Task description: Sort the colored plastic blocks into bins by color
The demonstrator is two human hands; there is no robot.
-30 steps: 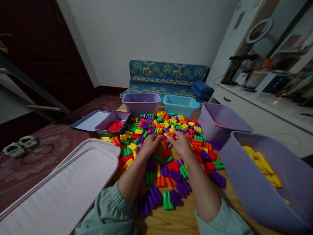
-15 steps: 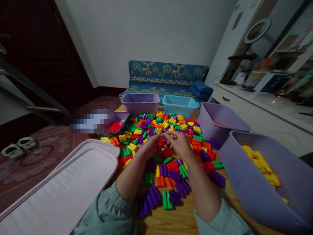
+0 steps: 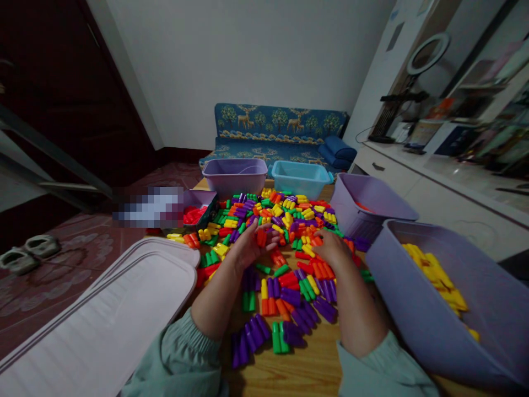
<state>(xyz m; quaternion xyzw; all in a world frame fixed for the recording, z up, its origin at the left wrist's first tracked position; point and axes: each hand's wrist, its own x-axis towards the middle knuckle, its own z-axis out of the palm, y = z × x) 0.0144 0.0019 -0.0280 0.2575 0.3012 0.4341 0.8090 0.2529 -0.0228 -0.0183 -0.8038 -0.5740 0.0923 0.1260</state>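
Bullet-shaped plastic building blocks [image 3: 303, 298] in red, orange, yellow, green and purple lie spread over the wooden table [image 3: 285, 377], several of them joined side by side. My left hand [image 3: 250, 245] is turned palm up above the middle of the pile, its fingers partly curled. A red-orange block [image 3: 262, 237] rests in it, against the fingers. Farther right, my right hand [image 3: 333, 248] reaches down into the pile with bent fingers. Its thumb and fingertips are closed at an orange block [image 3: 317, 241]; the other fingers are largely hidden behind the hand.
Along the table's far side stand a purple bin [image 3: 235, 181] and a light blue bin [image 3: 301, 181]. Two more purple bins [image 3: 347, 212] are at right, the nearer holding yellow blocks [image 3: 433, 275]. A box of red pieces [image 3: 194, 215] and pale lids [image 3: 124, 309] are at left.
My hands were together over the pile. The right has moved away to the right and down to orange blocks; the left stays near its place, now more opened, with the red-orange block.
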